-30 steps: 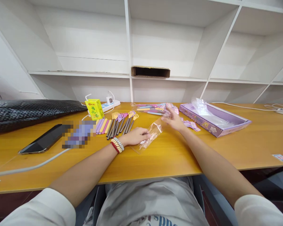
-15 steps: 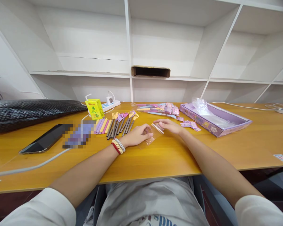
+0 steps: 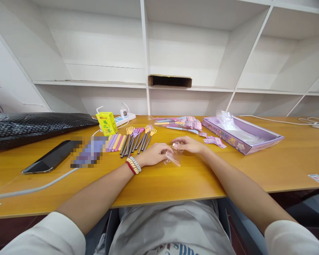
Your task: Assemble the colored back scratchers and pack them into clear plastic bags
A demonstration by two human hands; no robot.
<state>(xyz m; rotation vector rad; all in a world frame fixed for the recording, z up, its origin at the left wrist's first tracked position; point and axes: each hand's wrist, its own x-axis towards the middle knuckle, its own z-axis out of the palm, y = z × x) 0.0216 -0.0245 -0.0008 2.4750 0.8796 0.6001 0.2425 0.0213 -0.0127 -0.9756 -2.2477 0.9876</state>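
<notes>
A small clear plastic bag [image 3: 173, 158] is pinched between both hands above the wooden table. My left hand [image 3: 156, 153] has its fingers closed on the bag's left side. With bent fingers, my right hand [image 3: 187, 145] grips the bag's upper right part. Left of my left hand lie several dark sticks with coloured claw-shaped heads [image 3: 138, 140]. Beside them is a row of purple, pink and yellow handles [image 3: 116, 142]. Beyond my hands rests a pile of bagged items with pink cards [image 3: 179, 122]. Small pink cards [image 3: 214, 141] lie to the right of my right hand.
A purple open box [image 3: 244, 147] with clear bags [image 3: 238, 129] stands at the right. On the left are a yellow drink carton [image 3: 107, 124], a phone [image 3: 51, 157], a white cable [image 3: 50, 184] and a black bubble-wrapped package [image 3: 37, 128]. Shelves rise behind, holding a cardboard box [image 3: 170, 81].
The clear bag has turned between my hands, its strip edge now lower and nearer me. My right fingers have curled further onto it.
</notes>
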